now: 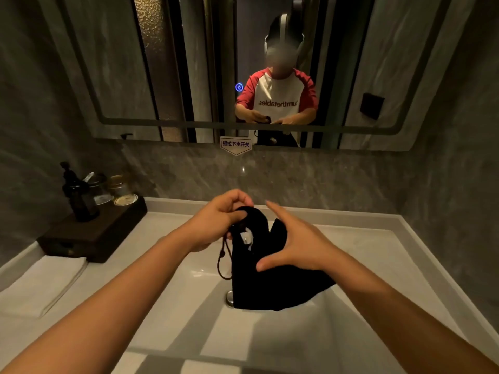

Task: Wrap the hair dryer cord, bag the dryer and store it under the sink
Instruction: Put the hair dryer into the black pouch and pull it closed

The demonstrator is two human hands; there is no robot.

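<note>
The black drawstring bag (270,282) hangs over the white sink basin (372,265), mouth bunched at upper left, white tag (246,237) showing, drawstring (221,261) looping down its left side.

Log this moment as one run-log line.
stage: bagging | left hand: grips black bag mouth | right hand: fingers straight, against bag | drawstring: hanging loose | bag: over sink

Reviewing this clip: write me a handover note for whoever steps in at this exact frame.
Left hand pinches the mouth of the black bag. Right hand lies open against its side, fingers straight. The bag is held over the sink, drawstring dangling loose. No dryer in view; it is probably already inside the bag. To do: pull the drawstring shut, store the bag under the sink.
</note>
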